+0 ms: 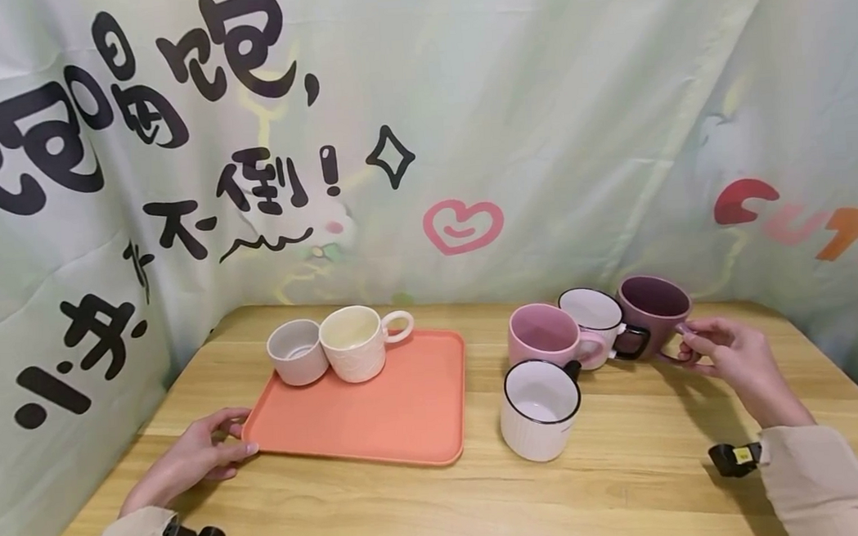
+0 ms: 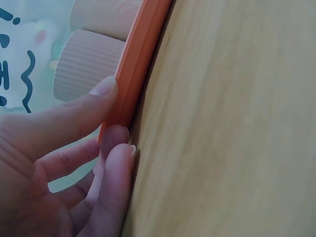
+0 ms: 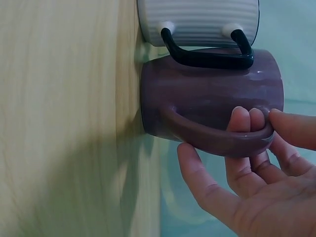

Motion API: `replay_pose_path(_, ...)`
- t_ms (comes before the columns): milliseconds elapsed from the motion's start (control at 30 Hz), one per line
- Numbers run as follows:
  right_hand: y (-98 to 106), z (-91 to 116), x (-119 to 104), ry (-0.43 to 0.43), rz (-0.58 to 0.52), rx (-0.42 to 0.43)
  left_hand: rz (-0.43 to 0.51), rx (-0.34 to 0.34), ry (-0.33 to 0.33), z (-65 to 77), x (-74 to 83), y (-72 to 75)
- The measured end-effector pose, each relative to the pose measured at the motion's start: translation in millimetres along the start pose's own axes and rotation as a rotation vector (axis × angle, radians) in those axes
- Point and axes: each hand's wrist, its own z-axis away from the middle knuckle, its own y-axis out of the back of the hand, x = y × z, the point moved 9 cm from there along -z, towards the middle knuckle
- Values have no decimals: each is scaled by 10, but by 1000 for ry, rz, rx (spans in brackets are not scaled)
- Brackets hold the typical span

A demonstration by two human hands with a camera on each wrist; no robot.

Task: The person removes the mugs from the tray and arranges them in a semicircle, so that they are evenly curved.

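Observation:
At the near left corner of an orange tray [image 1: 379, 419], my left hand [image 1: 197, 454] grips the rim. In the left wrist view the thumb lies on the rim's outer side, with fingertips at its lower edge. A small grey cup [image 1: 298, 362] and a cream mug [image 1: 353, 355] stand upright on the tray's far left part. My right hand [image 1: 737, 356] holds the handle of a dark purple mug [image 1: 649, 308] at the back right. Two fingertips pass through that handle [image 3: 217, 138] and the thumb presses its top. The purple mug stands upright on the table.
Beside the purple mug is a white mug [image 1: 590, 311] with a black rim and handle. A pink mug [image 1: 537, 339] stands left of it, and another black-rimmed white mug [image 1: 534, 425] sits nearer. The wooden table [image 1: 385, 517] ends at a printed curtain [image 1: 539, 130].

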Motion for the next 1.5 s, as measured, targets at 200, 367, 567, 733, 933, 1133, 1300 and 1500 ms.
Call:
replay_pose_path(200, 25, 17, 1, 1, 30, 7, -5, 10, 23, -14, -22, -23)
replay_pose_path(367, -2, 2, 9, -4, -27, -5, 1, 20, 49, -13, -45, 3)
replay_pose_path(567, -6, -6, 13, 1, -60, -12, 1, 17, 52, -16, -25, 28)
replay_pose_path(733, -17, -52, -29, 24, 25, -63, -9, 22, 23, -1, 8, 34)
replay_pose_path(933, 111, -142, -130, 35, 170, -6, -1, 14, 11, 6, 12, 1)
replay_pose_path(1133, 154, -278, -483, 78, 205, 57, -6, 5, -1, -5, -1, 20)
replay_pose_path(1300, 27, -401, -808, 127, 270, 6, -8, 17, 6, -30, 24, 32)
replay_pose_path(1500, -292, -578, -1118, 145, 278, -51, -8, 36, 28, -3, 11, 22)
